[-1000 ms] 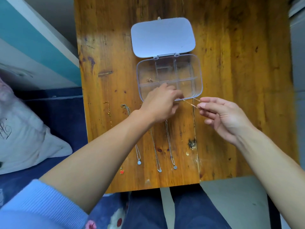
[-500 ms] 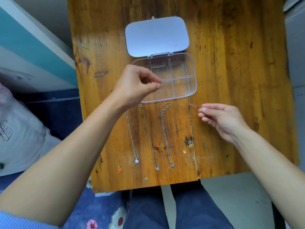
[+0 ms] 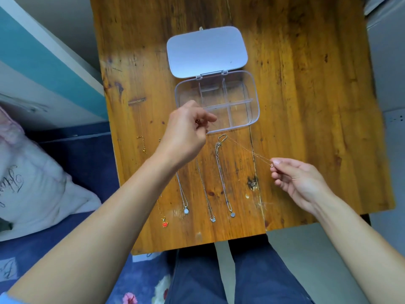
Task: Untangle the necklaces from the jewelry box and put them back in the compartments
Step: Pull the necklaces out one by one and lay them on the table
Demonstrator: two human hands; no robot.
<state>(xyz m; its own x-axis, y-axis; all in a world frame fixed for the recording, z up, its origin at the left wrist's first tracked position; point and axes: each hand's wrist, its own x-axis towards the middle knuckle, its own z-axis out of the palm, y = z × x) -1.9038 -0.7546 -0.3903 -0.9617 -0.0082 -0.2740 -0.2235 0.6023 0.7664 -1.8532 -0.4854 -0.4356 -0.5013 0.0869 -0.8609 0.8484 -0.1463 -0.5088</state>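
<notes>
A clear plastic jewelry box (image 3: 255, 99) lies open on the wooden table (image 3: 306, 106), its white lid (image 3: 207, 51) folded back; its compartments look bare. My left hand (image 3: 186, 137) and my right hand (image 3: 300, 183) each pinch one end of a thin gold necklace (image 3: 247, 150), stretched taut between them just in front of the box. Several necklaces lie straight in a row on the table: one with a red pendant (image 3: 164, 224), one with a pale round pendant (image 3: 185, 210), a silver chain (image 3: 212, 219) and another round pendant (image 3: 232, 214).
The table's near edge (image 3: 197, 244) is close to my lap. A bed with a blue floral sheet (image 3: 83, 163) and a white pillow (image 3: 26, 187) stands at the left. Grey floor (image 3: 306, 249) shows at the right.
My left hand rose from the box holding one end of the thin chain, and my right hand drew back toward the lower right, pulling the chain taut.
</notes>
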